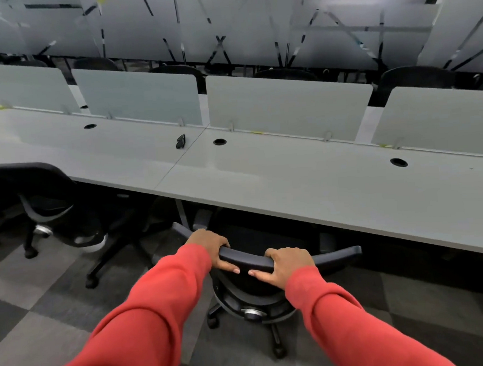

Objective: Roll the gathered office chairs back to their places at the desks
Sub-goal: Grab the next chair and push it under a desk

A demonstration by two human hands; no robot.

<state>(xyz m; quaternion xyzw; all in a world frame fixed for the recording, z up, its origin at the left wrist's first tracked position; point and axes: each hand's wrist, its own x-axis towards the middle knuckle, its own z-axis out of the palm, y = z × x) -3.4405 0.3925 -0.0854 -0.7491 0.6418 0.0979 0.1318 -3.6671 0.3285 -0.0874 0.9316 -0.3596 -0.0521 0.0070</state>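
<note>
Head view: your left hand [210, 249] and right hand [287, 265] are both closed over the top rail of the black office chair [259, 290], which stands on the grey checkered carpet [38, 325] directly before you. The rail runs between your hands and passes under both palms; your fingers [291, 252] curl over its far side while each thumb lies along its near side, the two thumb tips pointing toward each other and a little apart. The left hand sits at the rail's left end; past the right hand, a stretch of bare rail extends to the right. The chair's seat lies beyond the rail, tucked under the near edge of the long grey desk [306, 184], with its column and castor legs visible below your wrists. Your red sleeves [147, 318] reach to the wrists. A second black chair [36, 203] stands at the same near edge, well apart to your left. Frosted divider panels [286, 102] stand along the desk's far edge, with round cable holes [219, 141] just before them. A small dark object [180, 141], too small to identify, lies on the surface near the seam between two desk sections. More dark chairs show behind the dividers.
</note>
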